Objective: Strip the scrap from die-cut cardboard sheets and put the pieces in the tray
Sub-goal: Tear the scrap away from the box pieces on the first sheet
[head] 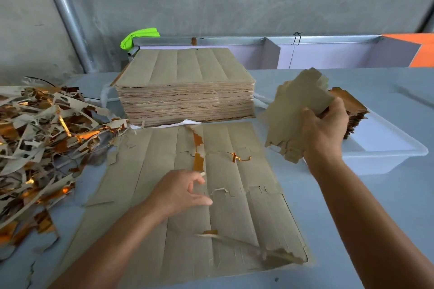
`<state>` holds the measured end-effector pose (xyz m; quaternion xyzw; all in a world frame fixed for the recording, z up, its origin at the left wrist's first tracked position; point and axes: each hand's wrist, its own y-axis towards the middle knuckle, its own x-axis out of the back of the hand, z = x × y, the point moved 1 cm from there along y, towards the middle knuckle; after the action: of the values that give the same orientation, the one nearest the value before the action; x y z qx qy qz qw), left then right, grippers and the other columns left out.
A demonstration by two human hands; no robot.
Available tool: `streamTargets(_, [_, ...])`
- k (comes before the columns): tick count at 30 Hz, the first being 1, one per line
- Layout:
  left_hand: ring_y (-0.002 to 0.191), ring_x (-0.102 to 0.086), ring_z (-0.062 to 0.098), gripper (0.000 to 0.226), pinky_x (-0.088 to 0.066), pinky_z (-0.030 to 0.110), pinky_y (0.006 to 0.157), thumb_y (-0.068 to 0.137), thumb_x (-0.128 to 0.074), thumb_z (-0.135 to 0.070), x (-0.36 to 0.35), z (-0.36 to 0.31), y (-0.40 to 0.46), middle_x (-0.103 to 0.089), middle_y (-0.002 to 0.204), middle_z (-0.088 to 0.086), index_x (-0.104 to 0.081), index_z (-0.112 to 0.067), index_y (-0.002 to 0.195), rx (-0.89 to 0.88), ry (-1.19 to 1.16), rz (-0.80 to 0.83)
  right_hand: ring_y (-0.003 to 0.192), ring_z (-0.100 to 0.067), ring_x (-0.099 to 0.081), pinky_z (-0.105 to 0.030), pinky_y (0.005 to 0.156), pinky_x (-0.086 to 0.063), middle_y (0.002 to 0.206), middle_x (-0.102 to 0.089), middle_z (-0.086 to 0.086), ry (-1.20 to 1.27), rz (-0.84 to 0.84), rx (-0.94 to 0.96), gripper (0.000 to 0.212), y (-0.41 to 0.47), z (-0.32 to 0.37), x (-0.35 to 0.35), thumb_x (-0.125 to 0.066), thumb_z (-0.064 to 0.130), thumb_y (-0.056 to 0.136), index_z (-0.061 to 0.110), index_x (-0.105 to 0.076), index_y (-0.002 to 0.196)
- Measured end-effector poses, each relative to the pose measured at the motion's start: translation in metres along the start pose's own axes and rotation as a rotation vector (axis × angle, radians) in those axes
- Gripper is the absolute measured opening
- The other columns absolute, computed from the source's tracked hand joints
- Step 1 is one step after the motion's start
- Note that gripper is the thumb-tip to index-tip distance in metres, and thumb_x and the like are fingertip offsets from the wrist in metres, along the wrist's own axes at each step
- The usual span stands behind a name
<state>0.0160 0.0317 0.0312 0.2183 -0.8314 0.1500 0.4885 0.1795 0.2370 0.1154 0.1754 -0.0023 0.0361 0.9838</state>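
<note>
Here right hand (325,129) holds cut pieces (298,110) beside tray (385,159).

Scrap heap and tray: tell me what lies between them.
In the head view, the tall stack of uncut sheets and the flat sheet being stripped lie between the scrap heap and the tray.
</note>
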Motion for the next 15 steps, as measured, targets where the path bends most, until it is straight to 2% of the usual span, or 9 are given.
streamTargets(1, [0.079,-0.054,0.001,0.061,-0.043,0.019,0.068,0.065,-0.079,-0.052,-0.002,-0.003,0.001,-0.058,0.092,-0.013,-0.060,-0.028,0.118,-0.036,0.056,0.043,0.073,-0.009,-0.052,-0.028,0.066,-0.048,0.085,-0.055,0.004,-0.029,0.013,-0.002,0.017,0.000,-0.003,0.002,-0.052,0.006,0.085,0.017,-0.048,0.097])
streamTargets(3, [0.110,-0.051,0.005,0.085,-0.044,0.023,0.090,0.060,-0.079,-0.058,-0.010,-0.015,0.005,-0.050,0.125,-0.012,-0.047,-0.030,0.134,-0.118,0.093,0.145,0.078,-0.013,-0.054,-0.031,0.067,-0.051,0.091,-0.057,0.000,-0.069,0.064,-0.023,0.017,-0.006,-0.009,0.002,-0.053,0.006,0.086,0.017,-0.048,0.098])
streamTargets(5, [0.120,-0.045,0.009,0.099,-0.042,0.027,0.098,0.056,-0.081,-0.058,-0.018,-0.028,0.011,-0.040,0.134,-0.011,-0.038,-0.029,0.140,-0.160,0.110,0.233,0.079,-0.013,-0.054,-0.032,0.068,-0.052,0.089,-0.057,0.004,-0.080,0.116,-0.054,0.018,-0.014,-0.015,0.002,-0.054,0.005,0.087,0.019,-0.047,0.097])
streamTargets(7, [0.117,-0.047,0.012,0.097,-0.045,0.030,0.096,0.055,-0.083,-0.055,-0.022,-0.034,0.016,-0.039,0.131,-0.009,-0.038,-0.027,0.137,-0.174,0.162,0.271,0.077,-0.010,-0.053,-0.030,0.065,-0.051,0.086,-0.054,0.009,-0.082,0.153,-0.076,0.021,-0.019,-0.022,0.004,-0.054,0.005,0.087,0.021,-0.046,0.098])
streamTargets(9, [0.107,-0.049,0.010,0.082,-0.047,0.029,0.089,0.057,-0.084,-0.050,-0.022,-0.034,0.018,-0.045,0.121,-0.009,-0.046,-0.026,0.125,-0.175,0.164,0.292,0.079,-0.011,-0.054,-0.028,0.063,-0.050,0.087,-0.053,0.011,-0.099,0.177,-0.089,0.024,-0.023,-0.028,0.009,-0.054,0.005,0.087,0.023,-0.046,0.101])
streamTargets(13, [0.078,-0.048,0.007,0.046,-0.045,0.026,0.069,0.062,-0.085,-0.039,-0.024,-0.032,0.018,-0.050,0.089,-0.009,-0.054,-0.025,0.093,-0.163,0.083,0.323,0.088,-0.021,-0.057,-0.040,0.071,-0.054,0.091,-0.055,0.006,-0.136,0.196,-0.134,0.026,-0.026,-0.039,0.020,-0.054,0.004,0.087,0.022,-0.047,0.105])
streamTargets(15, [0.069,-0.047,0.002,0.033,-0.042,0.016,0.058,0.065,-0.084,-0.032,-0.025,-0.029,0.017,-0.051,0.080,-0.011,-0.055,-0.026,0.080,-0.165,0.022,0.304,0.089,-0.021,-0.057,-0.040,0.071,-0.054,0.093,-0.055,0.005,-0.131,0.216,-0.156,0.028,-0.028,-0.043,0.023,-0.054,0.004,0.087,0.024,-0.046,0.105])
